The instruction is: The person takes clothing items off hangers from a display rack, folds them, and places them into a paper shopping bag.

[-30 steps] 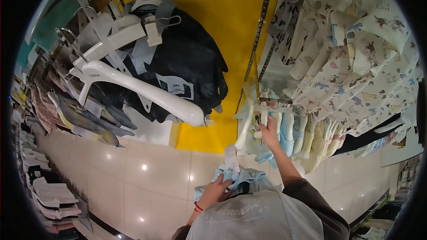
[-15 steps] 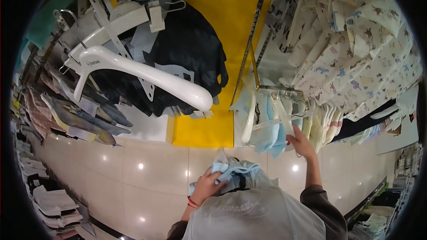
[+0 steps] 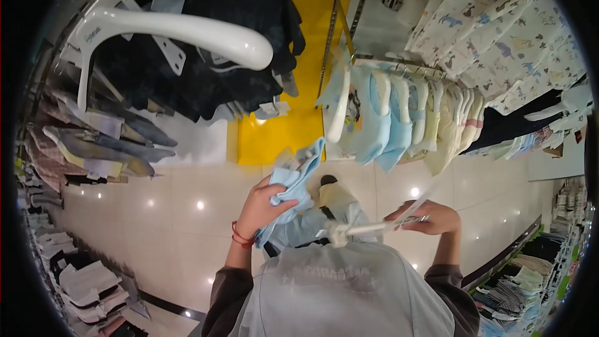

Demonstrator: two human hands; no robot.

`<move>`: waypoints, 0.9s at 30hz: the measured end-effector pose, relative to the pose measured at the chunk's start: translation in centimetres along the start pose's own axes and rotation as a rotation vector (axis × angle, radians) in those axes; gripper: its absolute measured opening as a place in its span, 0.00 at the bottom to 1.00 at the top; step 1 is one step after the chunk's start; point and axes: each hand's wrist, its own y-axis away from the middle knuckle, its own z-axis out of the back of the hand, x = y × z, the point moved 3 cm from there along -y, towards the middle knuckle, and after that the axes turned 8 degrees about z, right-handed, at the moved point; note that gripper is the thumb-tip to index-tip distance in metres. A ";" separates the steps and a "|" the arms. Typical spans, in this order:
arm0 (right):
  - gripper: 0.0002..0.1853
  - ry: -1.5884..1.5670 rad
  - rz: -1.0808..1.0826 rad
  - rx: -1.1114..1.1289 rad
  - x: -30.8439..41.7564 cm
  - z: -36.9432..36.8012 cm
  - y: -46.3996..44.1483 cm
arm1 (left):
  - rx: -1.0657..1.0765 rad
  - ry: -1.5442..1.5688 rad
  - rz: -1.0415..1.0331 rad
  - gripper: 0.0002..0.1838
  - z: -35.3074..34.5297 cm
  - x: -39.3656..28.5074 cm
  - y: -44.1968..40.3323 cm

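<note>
My left hand (image 3: 259,207), a red cord round its wrist, is closed on a bunched light blue garment (image 3: 299,178) in front of my body. Part of the cloth hangs below the fingers. In my right hand (image 3: 432,217) is a white hanger (image 3: 360,229), somewhat blurred, with one arm pointing left across my grey shirt (image 3: 349,287). No garment shows on it. Beyond the right hand, small light blue tops (image 3: 397,140) and pale yellow tops (image 3: 444,143) hang on a rail.
A large white hanger (image 3: 187,31) juts out at upper left, before dark garments (image 3: 237,0). Patterned white clothes (image 3: 499,37) hang at upper right. A yellow block (image 3: 271,137) stands low at the centre. Folded clothes (image 3: 81,284) are stacked at lower left.
My right hand has drawn back from the rail toward my body, bringing the white hanger with it. My left hand has lifted the light blue garment forward. The view has tilted downward.
</note>
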 end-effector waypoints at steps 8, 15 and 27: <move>0.15 -0.239 -0.179 0.088 -2.3 -3.1 -6.4 | 0.328 0.166 -0.021 0.13 -0.1 -1.5 3.3; 0.12 -0.393 -0.209 0.003 -3.4 -2.9 -8.1 | 0.246 0.184 0.057 0.13 -1.2 -1.9 4.6; 0.17 -0.431 -0.163 0.141 -4.6 -3.9 -8.9 | 0.121 0.116 0.060 0.21 -3.0 -1.5 4.8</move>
